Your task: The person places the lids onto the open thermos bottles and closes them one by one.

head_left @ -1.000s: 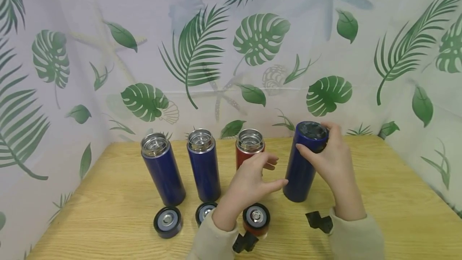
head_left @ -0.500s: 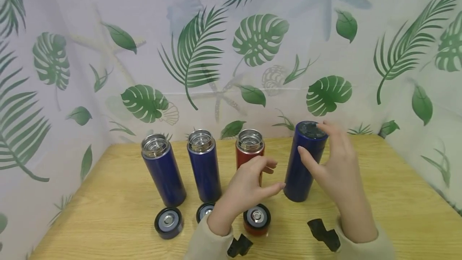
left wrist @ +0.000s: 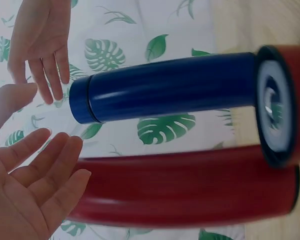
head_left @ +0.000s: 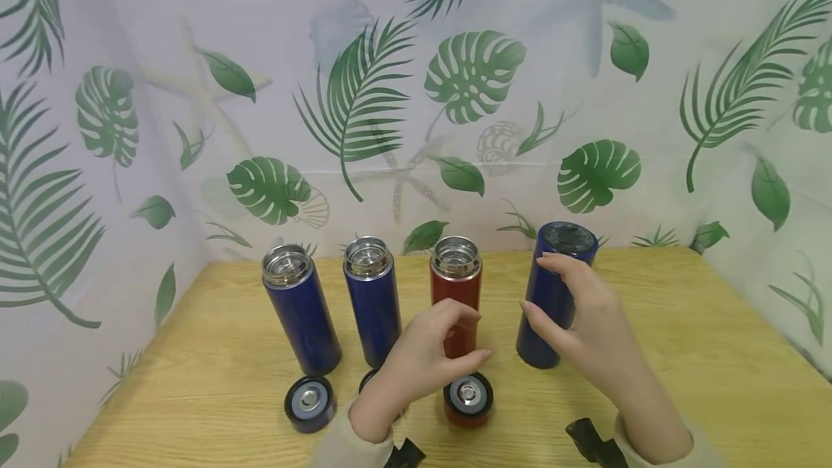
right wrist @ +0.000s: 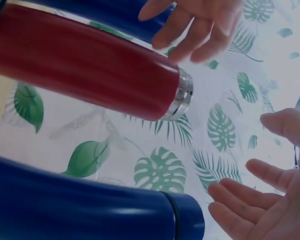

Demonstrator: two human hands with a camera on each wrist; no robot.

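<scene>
A blue vacuum flask (head_left: 536, 331) with its lid on stands at the right of the row. In front of it my right hand (head_left: 594, 327) hovers with fingers loosely bent, holding nothing; the right wrist view shows a gap between that hand and the capped flask (right wrist: 115, 205). My left hand (head_left: 422, 352), also holding nothing, hangs in front of the red flask (head_left: 456, 289), which has no lid and shows its steel mouth. Below that hand, a red lid (head_left: 468, 399) lies with its inner side up. The left wrist view shows relaxed fingers apart from the red flask (left wrist: 180, 187).
Two more lidless blue flasks (head_left: 304, 323) (head_left: 372, 313) stand to the left. In front of them lie a blue lid (head_left: 310, 403) and another lid, mostly hidden by my left arm. Behind the wooden table (head_left: 214, 352) hangs a leaf-patterned cloth (head_left: 390, 92).
My right hand has come off the top of the capped blue flask and moved down toward me. My left hand has drawn back down and left. The flasks stay standing.
</scene>
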